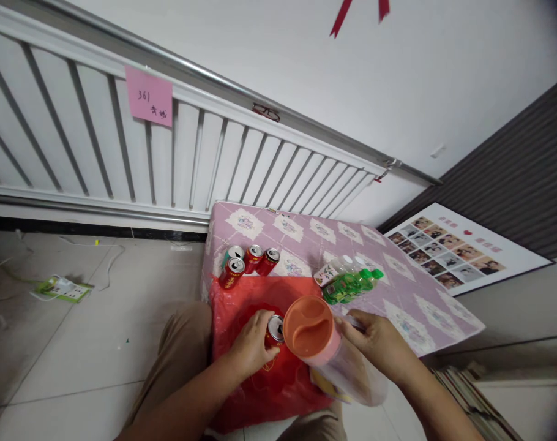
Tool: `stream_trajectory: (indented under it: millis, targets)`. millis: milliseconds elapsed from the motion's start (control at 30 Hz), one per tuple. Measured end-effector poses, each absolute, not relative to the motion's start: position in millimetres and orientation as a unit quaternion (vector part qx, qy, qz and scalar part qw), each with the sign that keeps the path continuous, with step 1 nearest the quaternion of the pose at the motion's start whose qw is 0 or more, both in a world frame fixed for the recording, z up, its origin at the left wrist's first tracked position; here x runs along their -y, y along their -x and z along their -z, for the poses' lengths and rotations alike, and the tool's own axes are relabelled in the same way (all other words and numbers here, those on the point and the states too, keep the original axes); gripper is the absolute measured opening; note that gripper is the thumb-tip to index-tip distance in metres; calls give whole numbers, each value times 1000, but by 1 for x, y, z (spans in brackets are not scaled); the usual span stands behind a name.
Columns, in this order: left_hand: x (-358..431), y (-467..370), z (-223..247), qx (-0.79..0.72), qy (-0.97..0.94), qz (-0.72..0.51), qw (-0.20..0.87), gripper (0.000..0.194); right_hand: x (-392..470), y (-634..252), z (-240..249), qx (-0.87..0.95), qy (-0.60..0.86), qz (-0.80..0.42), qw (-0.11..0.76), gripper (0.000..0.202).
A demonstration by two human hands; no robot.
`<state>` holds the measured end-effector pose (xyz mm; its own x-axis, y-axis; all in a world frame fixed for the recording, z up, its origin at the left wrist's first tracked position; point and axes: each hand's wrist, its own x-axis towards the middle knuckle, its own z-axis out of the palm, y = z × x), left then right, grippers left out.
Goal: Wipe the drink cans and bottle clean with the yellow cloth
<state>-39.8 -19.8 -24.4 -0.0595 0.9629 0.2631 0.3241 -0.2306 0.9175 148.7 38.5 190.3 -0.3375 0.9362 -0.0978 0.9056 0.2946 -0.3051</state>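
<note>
My left hand [253, 344] is wrapped round an opened red drink can [275, 329], which stands over a red plastic sheet [242, 306]. My right hand [374, 342] grips the handle of a clear plastic pitcher [352, 373] with an orange lid [308, 327]. The pitcher is tilted, its lid end right beside the can's top. Whether liquid passes between them I cannot tell. Beyond my left hand, several opened cans [232, 272] stand in a cluster, mostly red.
The purple patterned cloth [322, 230] covers the low table. Green-labelled bottles [347, 286] lie to the right. A white radiator [186, 153] runs behind, with a pink note [149, 97]. A power strip [63, 288] with cords lies on the floor at left. A photo board [471, 245] leans at right.
</note>
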Motion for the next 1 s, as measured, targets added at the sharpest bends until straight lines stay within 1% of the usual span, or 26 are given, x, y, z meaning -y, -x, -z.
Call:
stream_trajectory:
  millis: [167,267,367,533,700,900,1000]
  targets:
    - [20,40,23,-532,-606,-497,319,69,-41,-161,-190,783,584,-199,77,43]
    - [21,39,24,-536,-606,-495,316,69,-45,-172,-193,769,591,-219,109,42]
    - [21,38,24,-540,-604,-492,319,69,-49,-185,-199,757,588,-230,169,43]
    - [21,36,27,-542,-603,-492,318,68,-61,-205,-200,690,605,-259,303,40]
    - [21,34,30,-548,-596,-496,312,68,-82,-205,-177,572,617,-280,462,36]
    - [20,31,35,-555,-598,-493,302,67,-108,-184,-132,532,594,-282,534,40]
    - [19,30,40,-560,-598,-489,301,68,-120,-172,-108,517,585,-286,556,37]
